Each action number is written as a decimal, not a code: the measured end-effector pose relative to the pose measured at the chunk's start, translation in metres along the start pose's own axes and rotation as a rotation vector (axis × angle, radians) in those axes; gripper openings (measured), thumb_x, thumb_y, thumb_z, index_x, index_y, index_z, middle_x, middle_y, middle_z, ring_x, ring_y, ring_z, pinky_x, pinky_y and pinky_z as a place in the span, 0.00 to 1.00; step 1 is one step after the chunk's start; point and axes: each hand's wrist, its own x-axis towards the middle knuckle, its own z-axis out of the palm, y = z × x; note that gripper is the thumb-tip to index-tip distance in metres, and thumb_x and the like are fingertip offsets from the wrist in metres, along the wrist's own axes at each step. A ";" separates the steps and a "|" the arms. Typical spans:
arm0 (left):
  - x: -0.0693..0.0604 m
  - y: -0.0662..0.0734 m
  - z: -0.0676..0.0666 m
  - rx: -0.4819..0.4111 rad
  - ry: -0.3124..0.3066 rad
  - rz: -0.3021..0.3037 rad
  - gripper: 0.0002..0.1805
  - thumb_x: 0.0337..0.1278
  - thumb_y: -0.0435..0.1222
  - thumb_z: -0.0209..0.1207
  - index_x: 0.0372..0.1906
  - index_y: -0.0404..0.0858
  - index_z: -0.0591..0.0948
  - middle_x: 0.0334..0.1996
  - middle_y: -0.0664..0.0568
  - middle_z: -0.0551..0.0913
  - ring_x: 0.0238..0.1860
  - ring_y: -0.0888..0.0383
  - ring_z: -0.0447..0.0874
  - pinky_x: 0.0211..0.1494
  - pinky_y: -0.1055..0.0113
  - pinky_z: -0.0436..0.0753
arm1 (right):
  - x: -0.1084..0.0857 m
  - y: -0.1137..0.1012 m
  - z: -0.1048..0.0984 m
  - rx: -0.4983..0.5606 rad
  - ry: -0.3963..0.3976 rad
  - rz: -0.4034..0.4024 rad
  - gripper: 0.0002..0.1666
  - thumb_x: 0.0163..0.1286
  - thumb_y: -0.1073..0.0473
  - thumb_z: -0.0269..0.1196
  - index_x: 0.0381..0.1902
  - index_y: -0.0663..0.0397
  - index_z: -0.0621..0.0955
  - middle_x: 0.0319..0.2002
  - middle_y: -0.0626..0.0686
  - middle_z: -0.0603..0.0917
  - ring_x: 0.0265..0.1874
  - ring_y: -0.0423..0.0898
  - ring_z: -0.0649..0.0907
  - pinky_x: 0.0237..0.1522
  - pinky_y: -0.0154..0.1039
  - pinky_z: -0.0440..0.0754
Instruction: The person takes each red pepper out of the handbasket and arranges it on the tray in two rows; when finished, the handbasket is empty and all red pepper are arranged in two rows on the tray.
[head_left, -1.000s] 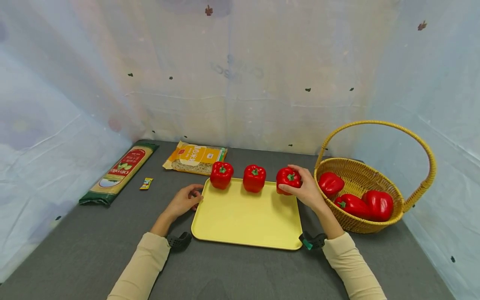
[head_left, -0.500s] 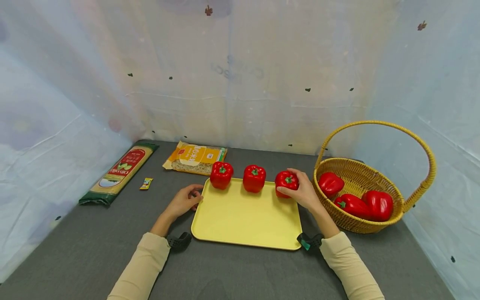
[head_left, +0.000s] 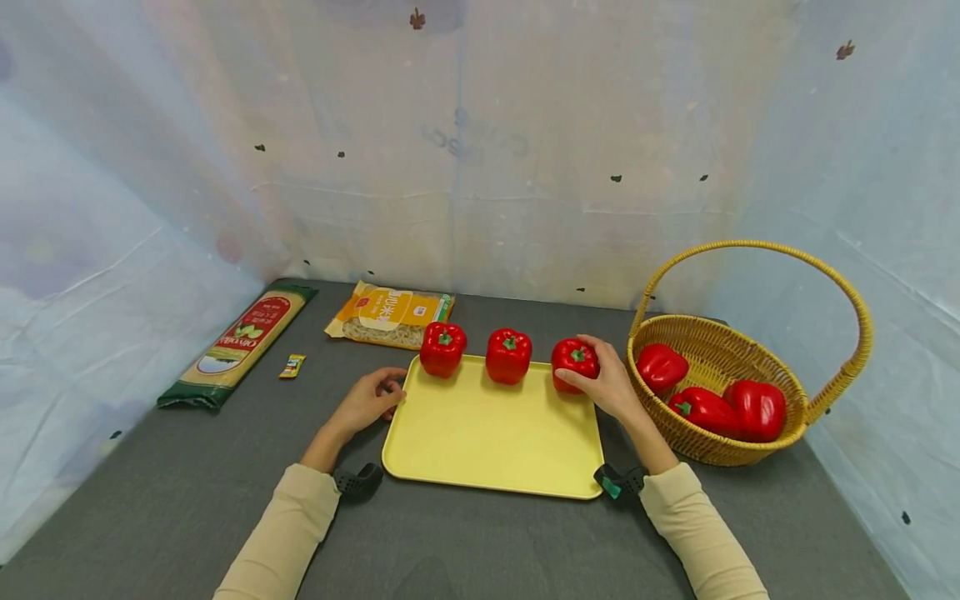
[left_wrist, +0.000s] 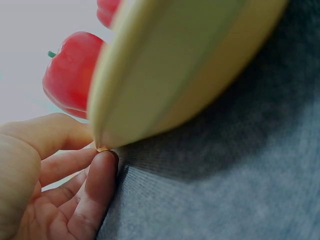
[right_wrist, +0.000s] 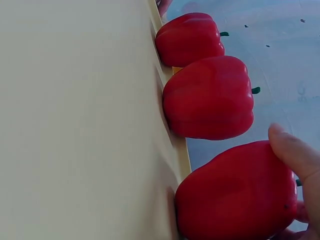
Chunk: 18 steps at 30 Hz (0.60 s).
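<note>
My right hand [head_left: 609,385] grips a red bell pepper [head_left: 576,360] that stands upright at the far right corner of the yellow tray [head_left: 491,442]. In the right wrist view, the thumb lies against the top of this pepper [right_wrist: 235,195] while the other fingers are mostly hidden behind it. Two more upright peppers, a middle one [head_left: 508,358] and a left one [head_left: 443,350], line up with it along the tray's far edge. At the tray's left edge, my left hand [head_left: 370,400] pinches the rim between thumb and fingers, as the left wrist view shows.
To the right stands a wicker basket [head_left: 701,327] with a tall handle, holding several red peppers [head_left: 756,411]. Behind the tray lies a yellow bag of grain [head_left: 393,315]. Farther left are a pasta pack [head_left: 238,343] and a small yellow packet [head_left: 292,367].
The right hand and its pepper have shifted slightly toward me and left, mostly in the first half second. The left hand, the tray and the other peppers stay put.
</note>
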 end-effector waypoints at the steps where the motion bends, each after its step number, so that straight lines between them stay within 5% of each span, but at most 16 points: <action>1: 0.000 0.000 0.000 0.000 0.000 0.000 0.23 0.60 0.32 0.56 0.60 0.30 0.70 0.33 0.44 0.75 0.24 0.55 0.75 0.27 0.65 0.79 | 0.000 0.001 0.000 -0.005 -0.005 -0.005 0.46 0.56 0.46 0.68 0.67 0.55 0.62 0.62 0.63 0.64 0.57 0.60 0.70 0.54 0.57 0.72; 18: 0.001 -0.002 0.000 -0.001 -0.003 -0.003 0.23 0.61 0.33 0.57 0.60 0.31 0.70 0.33 0.44 0.75 0.24 0.55 0.74 0.27 0.65 0.79 | -0.001 0.001 -0.002 -0.008 -0.049 -0.052 0.50 0.57 0.52 0.69 0.70 0.55 0.57 0.64 0.65 0.61 0.59 0.63 0.67 0.54 0.61 0.71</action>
